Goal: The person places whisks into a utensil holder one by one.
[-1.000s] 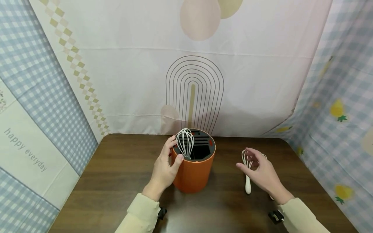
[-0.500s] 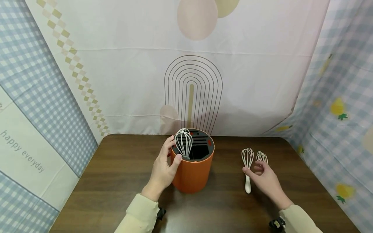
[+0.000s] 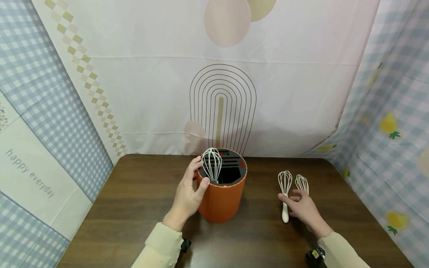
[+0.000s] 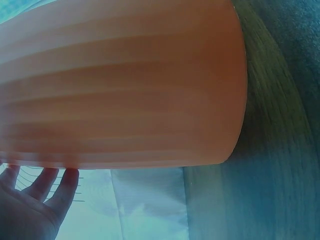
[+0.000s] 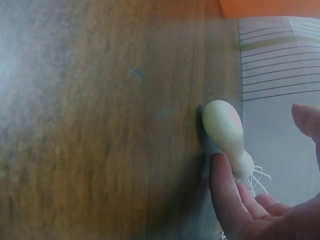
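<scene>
An orange knife block point(image 3: 221, 201) with a black slotted top stands on the table, a white whisk point(image 3: 212, 165) upright in it, wires up. My left hand point(image 3: 187, 191) holds the block's left side near the rim, thumb in front and fingers behind; fingertips point(image 4: 67, 185) touch its ribbed wall in the left wrist view. To the right, my right hand point(image 3: 305, 208) is low over a second white whisk point(image 3: 285, 180), thumb apart from its fingers. In the right wrist view, an index finger point(image 5: 222, 185) is right at that whisk's handle point(image 5: 222, 122). A smaller whisk point(image 3: 302, 183) lies beyond, its handle hidden behind the hand.
The brown wooden table point(image 3: 144, 208) ends at a white patterned cloth point(image 3: 151, 93) hung along the back. Blue checked cloths hang on the left point(image 3: 60, 93) and right point(image 3: 385, 149).
My right hand has come down and back from above the whisks to beside the nearer whisk's handle, uncovering the wire heads. The left hand has stayed on the knife block.
</scene>
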`<state>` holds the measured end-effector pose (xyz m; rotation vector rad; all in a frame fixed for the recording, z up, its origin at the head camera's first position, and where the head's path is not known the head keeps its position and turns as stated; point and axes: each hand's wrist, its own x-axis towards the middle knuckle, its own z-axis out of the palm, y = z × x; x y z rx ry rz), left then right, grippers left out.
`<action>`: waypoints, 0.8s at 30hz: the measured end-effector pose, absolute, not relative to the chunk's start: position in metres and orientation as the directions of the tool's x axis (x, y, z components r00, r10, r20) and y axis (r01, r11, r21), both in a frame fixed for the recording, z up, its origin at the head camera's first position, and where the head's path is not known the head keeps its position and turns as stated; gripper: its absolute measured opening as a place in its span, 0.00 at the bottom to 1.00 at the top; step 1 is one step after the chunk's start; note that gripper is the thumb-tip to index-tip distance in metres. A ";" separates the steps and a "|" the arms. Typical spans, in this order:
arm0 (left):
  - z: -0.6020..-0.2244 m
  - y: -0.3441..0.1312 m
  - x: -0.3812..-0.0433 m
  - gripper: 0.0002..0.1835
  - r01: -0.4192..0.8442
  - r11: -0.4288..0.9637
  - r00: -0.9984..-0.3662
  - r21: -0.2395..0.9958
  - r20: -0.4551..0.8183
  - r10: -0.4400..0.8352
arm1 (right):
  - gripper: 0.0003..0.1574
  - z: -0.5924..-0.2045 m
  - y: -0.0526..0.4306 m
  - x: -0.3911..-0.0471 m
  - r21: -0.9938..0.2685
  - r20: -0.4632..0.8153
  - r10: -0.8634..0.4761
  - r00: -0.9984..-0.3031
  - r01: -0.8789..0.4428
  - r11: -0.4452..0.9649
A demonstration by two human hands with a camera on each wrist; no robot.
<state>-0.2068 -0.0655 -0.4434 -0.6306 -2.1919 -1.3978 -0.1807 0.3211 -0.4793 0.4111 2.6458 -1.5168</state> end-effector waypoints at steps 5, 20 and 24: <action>-0.445 -0.065 -0.207 0.30 0.594 0.378 -0.794 0.710 0.593 0.134 | 0.62 -0.483 0.321 -0.184 -0.836 -0.209 0.196 -0.958 0.279 0.472; -0.443 -0.065 -0.207 0.31 0.602 0.373 -0.786 0.705 0.606 0.123 | 0.45 -0.490 0.320 -0.191 -0.823 -0.214 0.200 -0.956 0.286 0.490; -0.443 -0.065 -0.208 0.30 0.608 0.373 -0.781 0.701 0.613 0.121 | 0.39 -0.490 0.319 -0.192 -0.823 -0.206 0.196 -0.959 0.278 0.495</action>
